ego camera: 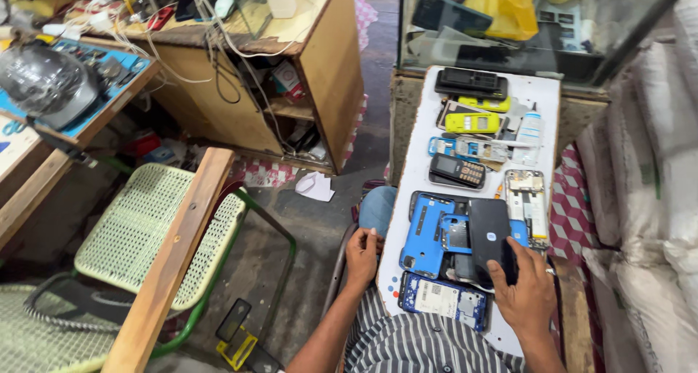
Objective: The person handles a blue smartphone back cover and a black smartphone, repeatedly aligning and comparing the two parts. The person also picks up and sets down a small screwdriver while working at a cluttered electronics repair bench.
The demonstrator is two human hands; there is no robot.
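A long white board (pixel 413 171) rests across my lap, covered with phones and phone parts. My right hand (pixel 525 289) lies on its near end, fingers on a black phone back panel (pixel 488 231) that rests over blue phone frames (pixel 425 235). An opened blue phone showing its insides (pixel 443 300) sits just left of that hand. My left hand (pixel 361 255) grips the board's left edge, beside my knee in blue cloth (pixel 376 207). Further up the board lie a black keypad phone (pixel 456 171), a yellow keypad phone (pixel 472 122) and a bare circuit assembly (pixel 526 197).
A small white bottle (pixel 530 129) stands on the board's right side. A glass display case (pixel 523 24) is beyond it, white sacks (pixel 647 198) at right. At left are a green woven chair (pixel 138 227), a wooden beam (pixel 171 264) and a cluttered wooden workbench (pixel 276 46).
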